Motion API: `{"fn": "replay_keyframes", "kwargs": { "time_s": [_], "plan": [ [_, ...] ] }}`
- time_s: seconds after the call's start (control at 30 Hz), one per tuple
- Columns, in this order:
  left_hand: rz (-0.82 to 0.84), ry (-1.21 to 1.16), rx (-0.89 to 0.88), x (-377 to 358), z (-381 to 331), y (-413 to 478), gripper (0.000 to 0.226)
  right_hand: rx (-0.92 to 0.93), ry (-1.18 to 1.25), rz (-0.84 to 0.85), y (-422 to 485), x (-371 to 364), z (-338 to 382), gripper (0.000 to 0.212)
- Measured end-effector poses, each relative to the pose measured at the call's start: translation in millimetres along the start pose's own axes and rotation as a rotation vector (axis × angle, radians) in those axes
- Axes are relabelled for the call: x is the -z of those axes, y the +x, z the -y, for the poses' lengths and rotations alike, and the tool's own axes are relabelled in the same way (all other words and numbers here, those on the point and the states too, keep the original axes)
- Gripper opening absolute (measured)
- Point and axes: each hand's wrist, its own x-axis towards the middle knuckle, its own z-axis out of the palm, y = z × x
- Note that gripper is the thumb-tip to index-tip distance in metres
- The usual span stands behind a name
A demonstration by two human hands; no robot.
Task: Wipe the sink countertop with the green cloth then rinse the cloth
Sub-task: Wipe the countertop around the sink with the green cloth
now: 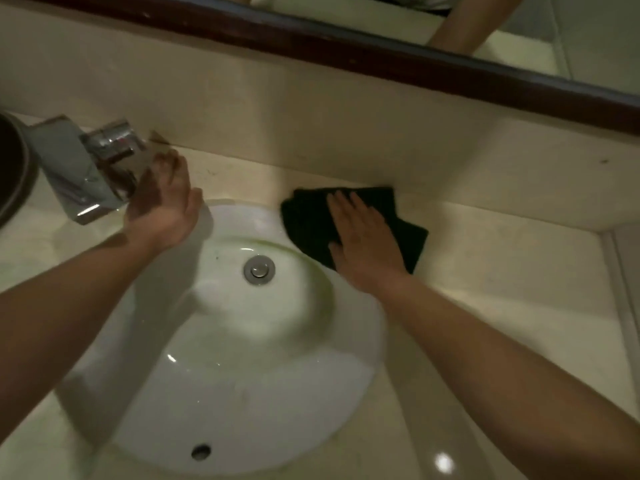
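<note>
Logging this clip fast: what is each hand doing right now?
Left hand: open, fingers against the chrome faucet, gripping nothing.
Right hand: open, flat, pressing the dark green cloth onto the beige stone countertop.

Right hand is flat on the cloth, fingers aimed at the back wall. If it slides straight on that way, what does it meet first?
Probably the backsplash wall. The right hand presses the green cloth, whose far edge already lies close to the wall's foot, so the cloth would likely bunch there first. Nothing else shows in that line.
</note>
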Motion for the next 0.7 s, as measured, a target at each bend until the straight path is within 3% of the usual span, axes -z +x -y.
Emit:
{"fn": "replay_keyframes", "kwargs": {
  "time_s": [0.17, 0.3, 0.43, 0.5, 0.57, 0.63, 0.7],
  "plan": [
    [0.101, -0.083, 0.161, 7.7, -18.4, -15.8, 0.066, -0.356, -0.035, -0.08, -80.9, -3.4, -75.8, 0.067],
    [0.198, -0.199, 0.111, 24.2, -94.1, -95.1, 0.066, -0.465, 0.057, -0.055, -184.7, -11.1, -39.3, 0.077],
    [0.103, -0.52, -0.176, 52.8, -218.3, -207.1, 0.046, -0.416, 0.103, 0.04, -260.9, -31.7, 35.0, 0.079],
    [0.266, -0.644, -0.102, 72.0, -268.3, -253.9, 0.05, -0.329, 0.386, 0.065, -285.6, -35.4, 62.4, 0.068],
    [0.318, -0.714, -0.052, 74.8, -309.5, -295.0, 0.049, -0.284, 0.602, -0.001, -311.2, -23.8, 50.3, 0.052],
    [0.368, -0.676, -0.046, 59.9, -339.7, -323.3, 0.051, -0.32, 0.572, -0.054, -337.5, -20.2, 12.1, 0.046],
    [0.382, -0.449, -0.042, 26.4, -358.1, -334.7, 0.056, -0.418, 0.397, -0.092, -359.0, -26.3, -32.6, 0.052]
  ]
}}
